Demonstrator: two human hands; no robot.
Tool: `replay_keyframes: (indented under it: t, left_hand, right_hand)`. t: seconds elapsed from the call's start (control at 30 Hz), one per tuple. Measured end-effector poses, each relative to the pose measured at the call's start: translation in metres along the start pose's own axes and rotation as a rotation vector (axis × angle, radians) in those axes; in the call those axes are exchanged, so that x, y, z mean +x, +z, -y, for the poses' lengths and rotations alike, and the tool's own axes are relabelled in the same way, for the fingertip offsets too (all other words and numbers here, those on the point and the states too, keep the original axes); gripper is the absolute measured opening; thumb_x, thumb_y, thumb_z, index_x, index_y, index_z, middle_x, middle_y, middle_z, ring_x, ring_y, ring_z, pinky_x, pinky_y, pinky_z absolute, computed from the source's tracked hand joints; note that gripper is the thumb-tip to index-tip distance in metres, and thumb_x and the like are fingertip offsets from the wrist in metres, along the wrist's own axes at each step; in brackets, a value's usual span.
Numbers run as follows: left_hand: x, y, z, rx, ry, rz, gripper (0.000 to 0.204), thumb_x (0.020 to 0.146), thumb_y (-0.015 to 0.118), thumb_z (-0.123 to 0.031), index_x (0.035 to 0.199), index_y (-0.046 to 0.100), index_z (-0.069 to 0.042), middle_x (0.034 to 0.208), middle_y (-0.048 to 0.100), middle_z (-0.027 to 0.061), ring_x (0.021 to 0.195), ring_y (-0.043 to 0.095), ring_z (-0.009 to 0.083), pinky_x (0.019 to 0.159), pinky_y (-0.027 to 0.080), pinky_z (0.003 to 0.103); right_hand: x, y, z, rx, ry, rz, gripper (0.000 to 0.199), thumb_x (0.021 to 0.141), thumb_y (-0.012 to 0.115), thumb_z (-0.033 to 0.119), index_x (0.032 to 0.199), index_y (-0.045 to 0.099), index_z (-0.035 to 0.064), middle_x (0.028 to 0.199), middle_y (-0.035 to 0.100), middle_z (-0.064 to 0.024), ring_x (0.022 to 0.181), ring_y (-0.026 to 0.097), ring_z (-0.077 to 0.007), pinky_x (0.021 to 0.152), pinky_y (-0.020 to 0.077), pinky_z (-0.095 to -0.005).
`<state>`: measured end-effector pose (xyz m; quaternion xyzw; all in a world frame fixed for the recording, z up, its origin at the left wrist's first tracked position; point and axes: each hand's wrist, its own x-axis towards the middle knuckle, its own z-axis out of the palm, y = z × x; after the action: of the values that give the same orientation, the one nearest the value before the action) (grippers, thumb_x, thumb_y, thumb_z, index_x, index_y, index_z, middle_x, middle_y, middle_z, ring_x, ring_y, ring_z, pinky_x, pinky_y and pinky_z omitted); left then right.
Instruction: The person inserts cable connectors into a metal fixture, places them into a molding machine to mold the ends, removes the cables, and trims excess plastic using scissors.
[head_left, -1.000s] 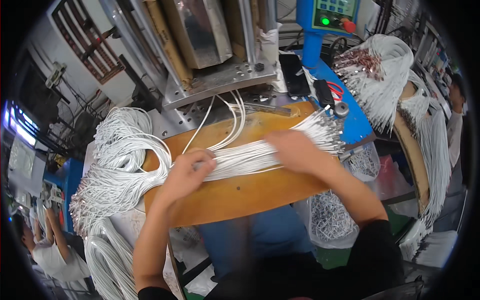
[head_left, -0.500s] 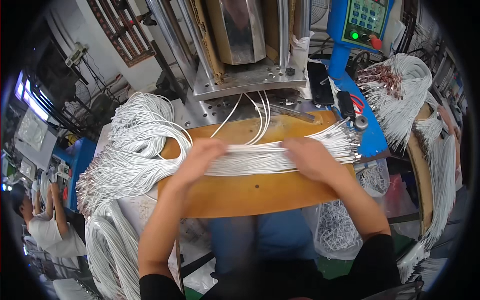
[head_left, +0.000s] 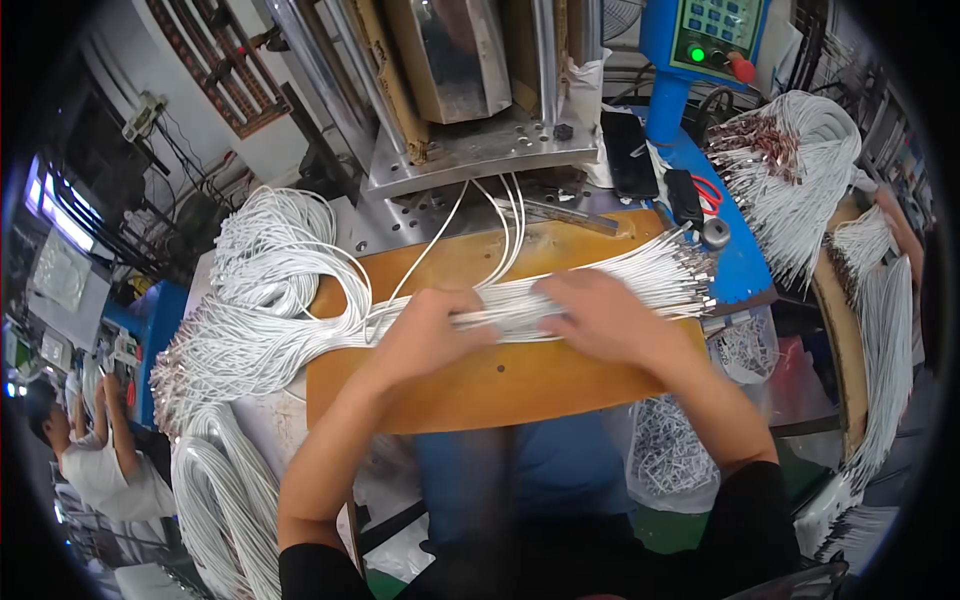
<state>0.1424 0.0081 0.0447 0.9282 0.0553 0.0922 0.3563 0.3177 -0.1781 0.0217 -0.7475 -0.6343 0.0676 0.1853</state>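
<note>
A thick bundle of white cables [head_left: 650,278] with metal-tipped ends fanned to the right lies across a curved amber-brown board [head_left: 480,390]. My left hand [head_left: 432,335] is closed around the middle of the bundle, slightly blurred. Close by on its right, my right hand [head_left: 605,318] grips the same bundle, thumb on the near side and fingers over the far side; its fingertips are partly lost among the cables. A few separate white cables [head_left: 519,222] run from beneath the metal press down toward the bundle.
Behind the board stands a press with a steel plate [head_left: 480,160]. More cable bundles [head_left: 275,250] lie at left, others [head_left: 790,180] hang at right. A phone [head_left: 628,155], red-handled scissors [head_left: 708,195] and a blue control box [head_left: 705,45] are at back right. Another person [head_left: 110,460] works far left.
My left hand has moved right and a little nearer along the cables. The right hand has shifted slightly left, so the two are closer together. The whole view has shifted slightly.
</note>
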Motion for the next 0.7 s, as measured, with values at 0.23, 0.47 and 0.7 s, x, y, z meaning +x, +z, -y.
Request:
replay_keyframes:
  t: [0.23,0.47,0.7]
  left_hand:
    - [-0.035,-0.059,0.032,-1.148,-0.07,-0.265,0.044,0.091,0.054,-0.035,0.087,0.066,0.007,0.079,0.067,0.0134,0.076,0.063,0.0188,0.066,0.048,0.028]
    - [-0.004,0.055,-0.04,-0.841,-0.209,0.566,0.03,0.095,0.056,-0.027,0.101,0.062,0.002,0.087,0.067,0.0129,0.081,0.066,0.0185,0.076,0.053,0.029]
    - [0.06,0.058,-0.048,-0.896,-0.328,0.432,0.028,0.098,0.051,-0.024,0.098,0.058,0.003,0.077,0.064,0.0124,0.063,0.065,0.0193,0.055,0.056,0.03]
  right_hand:
    - [-0.027,-0.005,-0.045,-0.119,-0.028,-0.287,0.016,0.085,0.055,0.011,0.097,0.06,0.0023,0.09,0.062,-0.0175,0.088,0.06,-0.0376,0.08,0.047,-0.0453]
    - [-0.03,-0.015,-0.024,-0.278,-0.087,-0.321,0.015,0.076,0.058,0.007,0.091,0.058,0.0057,0.088,0.057,-0.0136,0.085,0.058,-0.0332,0.075,0.0463,-0.044]
    - [-0.004,-0.046,-0.033,0.168,0.135,-0.37,0.042,0.076,0.055,-0.009,0.116,0.054,0.0001,0.098,0.06,-0.0177,0.088,0.06,-0.0339,0.082,0.0472,-0.037]
